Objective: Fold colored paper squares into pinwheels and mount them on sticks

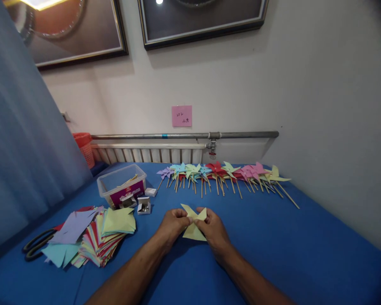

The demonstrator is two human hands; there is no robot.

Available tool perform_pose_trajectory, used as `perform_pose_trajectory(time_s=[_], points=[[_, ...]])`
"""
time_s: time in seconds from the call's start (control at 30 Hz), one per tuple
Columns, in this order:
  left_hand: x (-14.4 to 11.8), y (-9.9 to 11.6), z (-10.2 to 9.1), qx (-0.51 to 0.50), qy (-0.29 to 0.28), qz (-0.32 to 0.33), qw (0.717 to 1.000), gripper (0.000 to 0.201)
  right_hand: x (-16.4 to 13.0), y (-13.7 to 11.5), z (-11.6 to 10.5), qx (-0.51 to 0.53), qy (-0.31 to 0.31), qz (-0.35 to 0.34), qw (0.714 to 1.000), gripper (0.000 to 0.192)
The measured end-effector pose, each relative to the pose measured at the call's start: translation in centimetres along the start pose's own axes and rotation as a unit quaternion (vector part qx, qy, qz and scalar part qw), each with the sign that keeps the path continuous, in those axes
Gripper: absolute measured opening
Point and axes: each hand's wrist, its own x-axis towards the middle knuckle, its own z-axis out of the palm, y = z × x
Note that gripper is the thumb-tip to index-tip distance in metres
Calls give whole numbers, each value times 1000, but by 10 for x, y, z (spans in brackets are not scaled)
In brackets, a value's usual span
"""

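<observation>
While both hands pinch it, a yellow paper with pointy corners is at the near middle of the blue surface.
The left hand has its grip tight on the left side of the paper, and the right hand has its grip tight on the right side — both thumbs meet near the middle. Going round from the paper, colorful pinwheels on sticks lie from 11 to 2 o'clock. At 10 o'clock stand a clear tub and, just beside it, a little open white box. A pile of cut paper lies at 9 o'clock — with black scissor handles poking out past it.
</observation>
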Motion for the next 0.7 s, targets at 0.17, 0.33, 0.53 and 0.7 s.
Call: perform_pose_trajectory(time_s=[0.17,0.33,0.53,0.7], points=[[2,-3,1,44,23,12,999,26,-3,-4,1,-13,-14,-8,1000,51],[2,-2,0,46,30,-2,999,20,-4,-9,1,-44,-34,-32,998,48],[1,-1,-2,3,6,-10,1000,22,-3,-10,-1,-50,-53,-45,996,46],[7,-8,-3,-12,21,0,1000,21,-3,-10,0,4,-74,-47,996,54]])
